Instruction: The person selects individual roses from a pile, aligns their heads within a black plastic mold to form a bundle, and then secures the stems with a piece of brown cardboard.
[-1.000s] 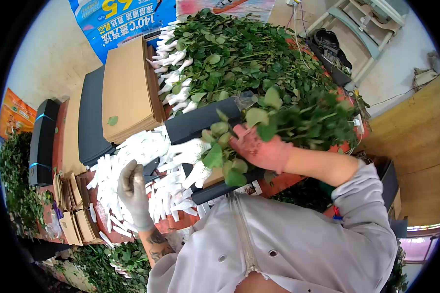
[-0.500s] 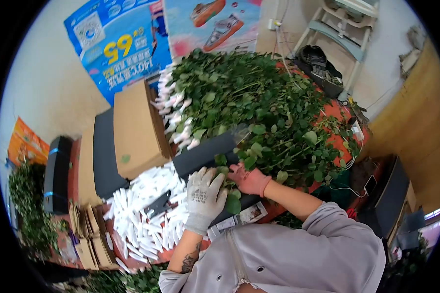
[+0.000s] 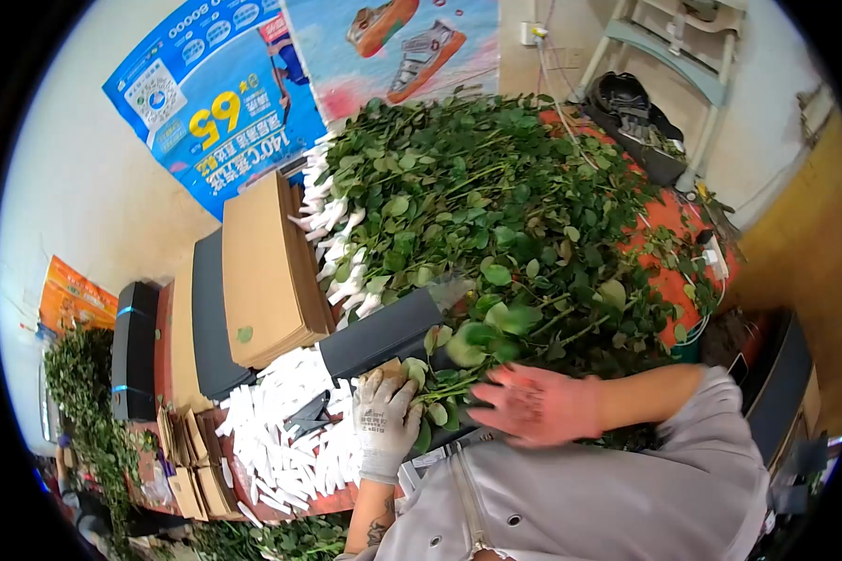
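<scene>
My left hand (image 3: pixel 384 428), in a white work glove with print on its back, is bent over the edge of a brown cardboard piece (image 3: pixel 391 366). Leafy green stems (image 3: pixel 454 385) lie just right of its fingers. My right hand (image 3: pixel 538 407), in a pink-red glove, is over the stems with its fingers apart; it is slightly blurred, and I see nothing held in it. Beyond the hands lies a dark grey wrapped bundle (image 3: pixel 381 330). White slender pieces (image 3: pixel 281 439) are heaped left of my left hand, with a black tool (image 3: pixel 309 415) on top.
A big pile of leafy stems (image 3: pixel 496 196) with white-sleeved heads (image 3: pixel 332 215) covers the far table. Stacked cardboard sheets (image 3: pixel 262 271) and a dark sheet (image 3: pixel 212 313) stand left. Folded cardboard (image 3: pixel 194 458) lies front left. A power strip (image 3: pixel 716 257) is at the right edge.
My right hand has moved right and nearer my body, away from the left hand. My left hand has shifted slightly down, and brown cardboard now shows at its fingertips. The view has turned slightly.
</scene>
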Tool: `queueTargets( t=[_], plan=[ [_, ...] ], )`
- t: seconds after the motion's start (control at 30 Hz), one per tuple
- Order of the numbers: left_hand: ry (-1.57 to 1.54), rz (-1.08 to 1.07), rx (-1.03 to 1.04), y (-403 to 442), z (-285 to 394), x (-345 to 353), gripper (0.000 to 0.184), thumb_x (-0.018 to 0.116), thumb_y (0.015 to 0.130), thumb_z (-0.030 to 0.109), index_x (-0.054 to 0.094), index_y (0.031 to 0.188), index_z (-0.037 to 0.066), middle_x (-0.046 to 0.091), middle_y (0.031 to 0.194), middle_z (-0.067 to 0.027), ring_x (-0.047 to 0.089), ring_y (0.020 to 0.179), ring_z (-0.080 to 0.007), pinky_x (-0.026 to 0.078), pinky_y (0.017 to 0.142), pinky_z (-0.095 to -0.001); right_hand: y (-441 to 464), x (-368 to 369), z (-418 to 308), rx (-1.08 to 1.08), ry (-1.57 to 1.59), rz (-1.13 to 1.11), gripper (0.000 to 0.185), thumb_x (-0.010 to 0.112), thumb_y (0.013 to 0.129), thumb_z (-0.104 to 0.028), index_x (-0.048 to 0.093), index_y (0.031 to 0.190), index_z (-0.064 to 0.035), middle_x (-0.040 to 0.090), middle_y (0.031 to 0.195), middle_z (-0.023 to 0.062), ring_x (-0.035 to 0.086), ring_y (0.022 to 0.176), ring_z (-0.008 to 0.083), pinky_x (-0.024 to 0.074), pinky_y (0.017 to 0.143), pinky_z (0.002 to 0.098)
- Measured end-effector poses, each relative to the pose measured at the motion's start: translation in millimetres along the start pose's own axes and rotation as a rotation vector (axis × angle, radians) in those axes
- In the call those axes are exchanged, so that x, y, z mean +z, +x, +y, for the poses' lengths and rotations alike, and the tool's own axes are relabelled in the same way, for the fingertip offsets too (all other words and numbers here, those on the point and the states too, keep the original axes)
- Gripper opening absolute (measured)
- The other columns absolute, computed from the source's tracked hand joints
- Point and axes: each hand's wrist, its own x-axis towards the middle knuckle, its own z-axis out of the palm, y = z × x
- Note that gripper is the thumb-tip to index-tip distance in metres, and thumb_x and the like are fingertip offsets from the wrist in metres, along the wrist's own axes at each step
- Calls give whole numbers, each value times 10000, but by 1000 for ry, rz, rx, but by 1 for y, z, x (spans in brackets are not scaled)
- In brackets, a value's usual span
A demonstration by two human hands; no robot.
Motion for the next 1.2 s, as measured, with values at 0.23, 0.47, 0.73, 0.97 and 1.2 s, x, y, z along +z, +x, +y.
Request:
queueTargets(
  t=[0.23, 0.47, 0.73, 0.97, 1.2],
  plan=[
    [-68, 11, -74, 4, -2, 1, 337, 663, 670, 226, 658, 998, 149, 595, 1040, -43, 465, 1123, -317, 340, 951, -486, 45, -6, 162, 64, 862, 144, 445, 602, 720, -236, 515, 1135, -102, 586, 962, 95, 580, 914, 293, 471, 845, 365],
    [-124, 25, -92, 10, -6, -3, 285, 658, 676, 220, 666, 944, 124, 606, 1021, -49, 493, 1086, -319, 365, 929, -495, 212, 174, 181, 142, 355, -322, 813, 581, 784, -504, 290, 1382, -36, 307, 1412, 198, 324, 1281, 348, 286, 1045, 418],
    [-250, -29, -190, 11, -17, -5, 309, 669, 663, 241, 661, 957, 145, 595, 1033, -36, 486, 1091, -303, 354, 951, -496, 265, 246, 170, 198, 188, -593, 902, 543, 798, -554, 150, 1446, -66, 157, 1487, 196, 159, 1359, 400, 172, 1101, 479],
    [-308, -56, -186, 12, -23, -5, 314, 686, 638, 235, 654, 942, 160, 586, 1040, -24, 487, 1093, -287, 365, 939, -490, 282, 245, 169, 276, 290, -547, 871, 572, 783, -519, 217, 1424, -48, 248, 1444, 199, 260, 1315, 377, 199, 1087, 476],
    [-325, -8, -159, 9, -24, 4, 358, 714, 549, 216, 662, 898, 156, 601, 1002, -43, 496, 1075, -333, 364, 940, -529, 260, 255, 159, 228, 384, -419, 872, 682, 704, -448, 316, 1370, -19, 304, 1387, 248, 327, 1260, 391, 270, 1044, 489]
  ],
)
